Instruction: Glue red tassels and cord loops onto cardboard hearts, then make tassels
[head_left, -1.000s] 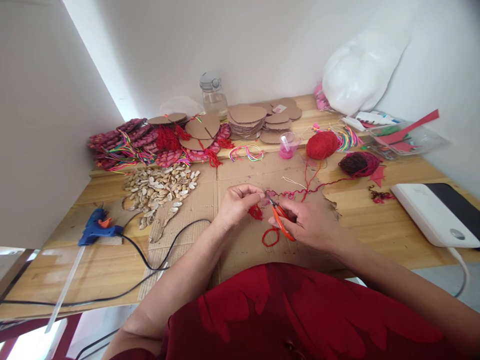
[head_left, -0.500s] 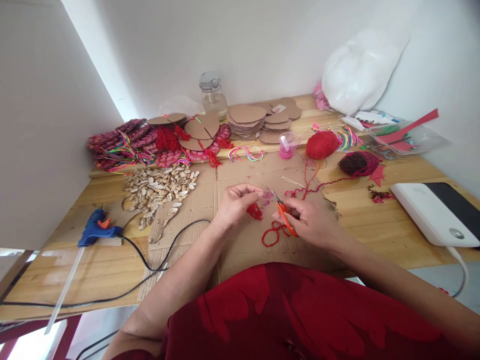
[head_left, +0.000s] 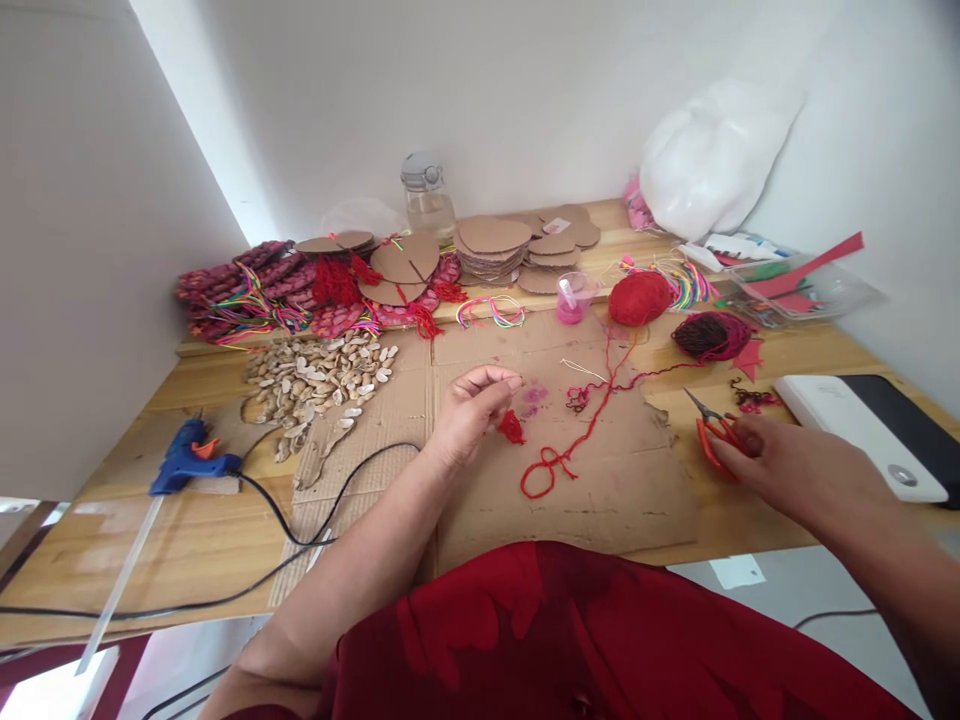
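Observation:
My left hand (head_left: 480,408) is closed in a pinch above the cardboard sheet (head_left: 487,505). A small bunch of red yarn (head_left: 511,428) hangs from under its fingers; the gripped part is hidden. Over the wood at the right, my right hand (head_left: 780,465) is wrapped round orange-handled scissors (head_left: 718,438), their dark tips pointing away to the left. Between the hands a looped red strand (head_left: 538,480) lies on the cardboard and runs back to the red yarn ball (head_left: 641,298). A pale thread loop (head_left: 583,370) rests near the dark yarn ends (head_left: 577,399).
Peanut shells (head_left: 322,385) and a blue glue gun (head_left: 191,457) with its black cord lie left. Cardboard shapes (head_left: 491,245), a bottle (head_left: 429,200) and a pink cup (head_left: 574,300) stand behind. A dark yarn ball (head_left: 709,336) and white power bank (head_left: 855,430) are right.
My right hand has moved right with the scissors, away from my left hand, baring more of the red strand. My left hand has stayed nearly in place.

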